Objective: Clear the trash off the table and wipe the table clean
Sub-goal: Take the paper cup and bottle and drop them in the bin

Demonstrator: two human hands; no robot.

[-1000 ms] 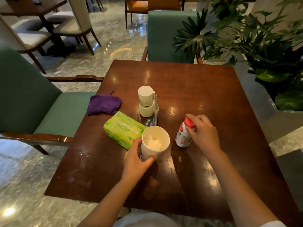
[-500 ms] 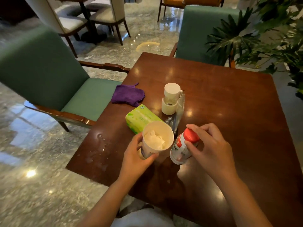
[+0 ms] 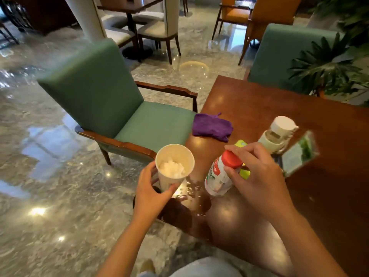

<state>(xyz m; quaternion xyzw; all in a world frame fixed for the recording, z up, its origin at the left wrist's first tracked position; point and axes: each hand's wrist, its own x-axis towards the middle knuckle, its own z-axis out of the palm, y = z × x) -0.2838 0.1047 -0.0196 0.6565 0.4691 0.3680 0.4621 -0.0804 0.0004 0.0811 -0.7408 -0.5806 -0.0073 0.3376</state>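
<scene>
trash is what i'm dealing with right now, and both pieces are in hand: the paper cup [image 3: 175,166], with crumpled white tissue inside, sits in my left hand [image 3: 153,191], fingers wrapped around its lower wall and the thumb pressed on the near side. the small bottle [image 3: 220,174] with the red cap hangs tilted from my right hand [image 3: 259,176], fingertips pinching around the cap. the cup is at about 9 o'clock from the bottle, out past the table's [image 3: 319,196] left edge, over the floor; the bottle is near the front left corner, and i can't tell whether its base touches the wood.

so i judge this to be the clearing step, not the wiping. no bin is in sight, so the next move calls for carrying both away level, so the tissue stays in the cup.

left behind are the purple cloth [image 3: 212,127] at 12 o'clock from the bottle, a green tissue pack [image 3: 244,172] mostly hidden by my right hand, and a white jar [image 3: 276,134] at 1 o'clock. wet drops glint on the corner, which the cloth should take afterwards.
</scene>
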